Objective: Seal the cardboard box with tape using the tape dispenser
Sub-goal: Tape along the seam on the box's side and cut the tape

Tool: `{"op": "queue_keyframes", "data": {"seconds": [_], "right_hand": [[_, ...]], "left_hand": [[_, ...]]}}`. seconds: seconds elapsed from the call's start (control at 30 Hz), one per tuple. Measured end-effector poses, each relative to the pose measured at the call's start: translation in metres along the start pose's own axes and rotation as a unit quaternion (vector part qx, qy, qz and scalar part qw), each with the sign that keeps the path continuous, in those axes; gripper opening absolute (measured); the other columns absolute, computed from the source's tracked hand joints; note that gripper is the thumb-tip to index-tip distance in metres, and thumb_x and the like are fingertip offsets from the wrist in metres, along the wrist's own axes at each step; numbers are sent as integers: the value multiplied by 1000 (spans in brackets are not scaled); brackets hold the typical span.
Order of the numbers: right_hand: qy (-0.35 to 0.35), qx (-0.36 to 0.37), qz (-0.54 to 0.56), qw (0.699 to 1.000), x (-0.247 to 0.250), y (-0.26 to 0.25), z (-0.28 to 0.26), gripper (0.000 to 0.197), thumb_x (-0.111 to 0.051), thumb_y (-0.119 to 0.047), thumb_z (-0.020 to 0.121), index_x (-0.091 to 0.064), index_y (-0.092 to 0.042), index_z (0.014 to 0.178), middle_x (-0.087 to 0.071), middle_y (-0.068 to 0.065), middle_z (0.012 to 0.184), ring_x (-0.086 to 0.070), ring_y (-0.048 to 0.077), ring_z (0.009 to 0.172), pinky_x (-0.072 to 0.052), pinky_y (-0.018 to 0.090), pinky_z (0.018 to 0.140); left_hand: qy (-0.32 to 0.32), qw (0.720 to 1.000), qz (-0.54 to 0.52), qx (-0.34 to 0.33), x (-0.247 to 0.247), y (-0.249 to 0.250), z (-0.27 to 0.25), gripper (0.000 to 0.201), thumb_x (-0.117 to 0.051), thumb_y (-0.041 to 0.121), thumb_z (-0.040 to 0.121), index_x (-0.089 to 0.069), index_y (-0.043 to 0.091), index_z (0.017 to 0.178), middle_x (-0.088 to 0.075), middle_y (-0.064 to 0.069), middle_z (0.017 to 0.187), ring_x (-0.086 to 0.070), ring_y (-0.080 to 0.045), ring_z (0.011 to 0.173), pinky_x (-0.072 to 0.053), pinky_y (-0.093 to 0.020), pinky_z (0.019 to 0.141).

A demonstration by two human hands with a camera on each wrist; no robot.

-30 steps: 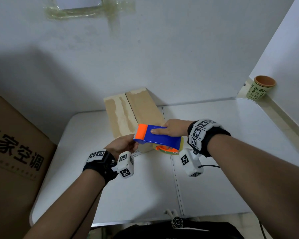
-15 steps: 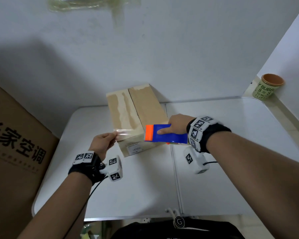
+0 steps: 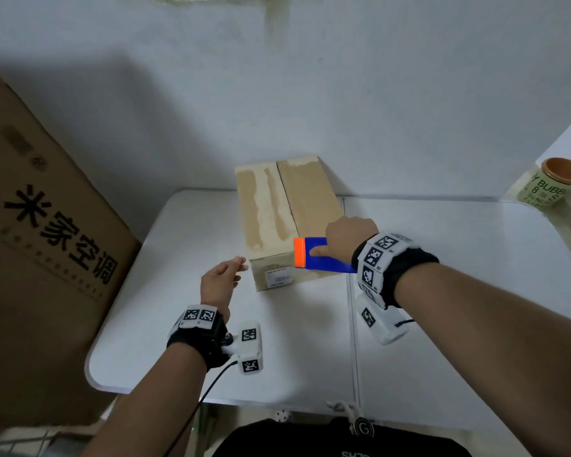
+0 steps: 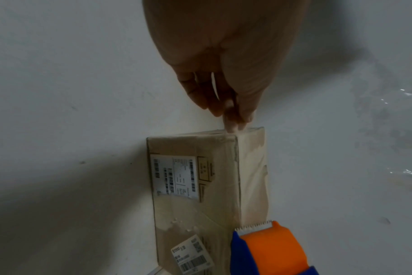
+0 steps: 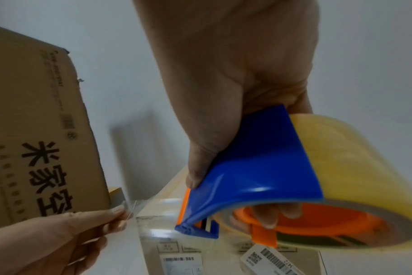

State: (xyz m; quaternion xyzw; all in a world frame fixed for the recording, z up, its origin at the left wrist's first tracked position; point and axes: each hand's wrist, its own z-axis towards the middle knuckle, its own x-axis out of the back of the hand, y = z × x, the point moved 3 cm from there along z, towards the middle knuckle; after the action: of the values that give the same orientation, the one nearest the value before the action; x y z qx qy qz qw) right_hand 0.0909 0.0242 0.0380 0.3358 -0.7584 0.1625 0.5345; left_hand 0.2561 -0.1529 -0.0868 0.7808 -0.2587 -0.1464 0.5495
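Observation:
A tan cardboard box (image 3: 287, 219) lies on the white table (image 3: 442, 291), flaps closed, with its centre seam running away from me. My right hand (image 3: 330, 245) grips the blue and orange tape dispenser (image 3: 314, 257) over the box's near right corner, fingers through the roll's orange core (image 5: 301, 221). A strip of clear tape (image 5: 153, 202) runs left from the dispenser's blade (image 4: 254, 226). My left hand (image 3: 241, 263) pinches the strip's free end just left of the box's near left corner, seen also in the left wrist view (image 4: 233, 122) and the right wrist view (image 5: 120, 214).
A big brown carton with black characters (image 3: 47, 242) stands against the table's left side. A paper cup (image 3: 554, 183) sits on a ledge at the far right. The wall is right behind the box. A seam (image 3: 351, 324) splits the tabletop.
The hands were together in front of the box. My left hand has drawn the tape end out to the left, while the dispenser moved back over the box's near right corner.

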Motion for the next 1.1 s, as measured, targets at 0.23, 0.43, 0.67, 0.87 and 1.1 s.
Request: {"op": "queue_keyframes", "data": {"seconds": [0.23,0.43,0.67,0.87,1.1], "right_hand": [[10,-8,-33,999,7,-15,4,55,-42,-57,93,-39,-15,58,-43,-1,61,-38,13,51,-40,29,64],[-16,-20,-45,999,8,-23,10,54,-43,-55,94,-41,-15,58,-44,-1,61,-39,13,51,-39,28,64],[-29,-23,-63,997,10,-31,16,51,-44,-51,94,-43,-15,58,-44,-2,61,-40,13,50,-28,24,47],[-23,-24,-68,997,10,-34,20,49,-46,-48,94,-44,-15,57,-45,-2,59,-40,13,48,-25,23,45],[-28,-25,-60,997,10,-33,24,49,-47,-49,93,-43,-16,57,-44,-2,59,-39,13,49,-24,23,44]], "left_hand": [[12,1000,-24,-3,-3,0,0,20,-60,25,91,-73,12,100,-70,3,85,-54,-12,75,-47,-19,72],[2,1000,-24,11,-2,-4,5,21,-60,25,91,-73,11,101,-70,3,86,-54,-13,76,-46,-19,73],[-13,1000,-18,21,1,-9,9,23,-61,27,91,-73,10,102,-72,4,88,-56,-13,78,-48,-20,75],[-83,995,41,24,10,-7,14,26,-55,35,94,-72,20,107,-73,3,103,-59,-15,86,-47,-26,83],[-147,983,106,19,17,3,18,26,-49,35,97,-71,24,107,-73,4,104,-61,-16,85,-47,-29,85]]}}
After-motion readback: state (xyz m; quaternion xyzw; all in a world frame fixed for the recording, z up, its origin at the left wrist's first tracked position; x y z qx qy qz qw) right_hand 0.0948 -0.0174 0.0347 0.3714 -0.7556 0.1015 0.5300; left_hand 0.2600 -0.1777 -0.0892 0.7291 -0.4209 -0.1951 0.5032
